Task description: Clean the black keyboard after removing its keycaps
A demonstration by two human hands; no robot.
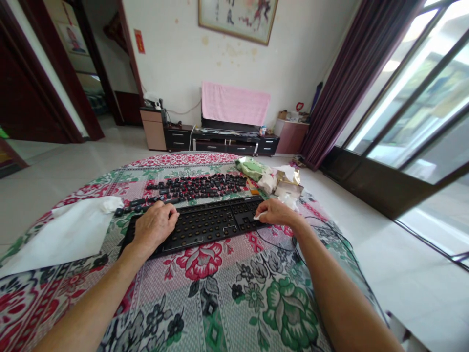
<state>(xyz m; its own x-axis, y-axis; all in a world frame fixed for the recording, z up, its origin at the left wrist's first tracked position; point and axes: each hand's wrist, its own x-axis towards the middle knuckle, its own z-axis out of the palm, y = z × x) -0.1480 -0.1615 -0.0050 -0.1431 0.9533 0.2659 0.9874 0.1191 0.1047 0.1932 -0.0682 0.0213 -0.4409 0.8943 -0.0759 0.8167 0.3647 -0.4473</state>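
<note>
A black keyboard with its keycaps off lies slantwise on the flowered tablecloth. My left hand is closed over the keyboard's left part, its fingers curled at the far edge and partly hidden. Between the fingertips of my right hand is a small piece of white tissue, held against the number-pad end. Loose black keycaps are spread in rows just beyond the keyboard.
A white sheet with a crumpled tissue lies at left. Back right are a green packet, crumpled tissues and an opened box. A black cable runs along the table's right side.
</note>
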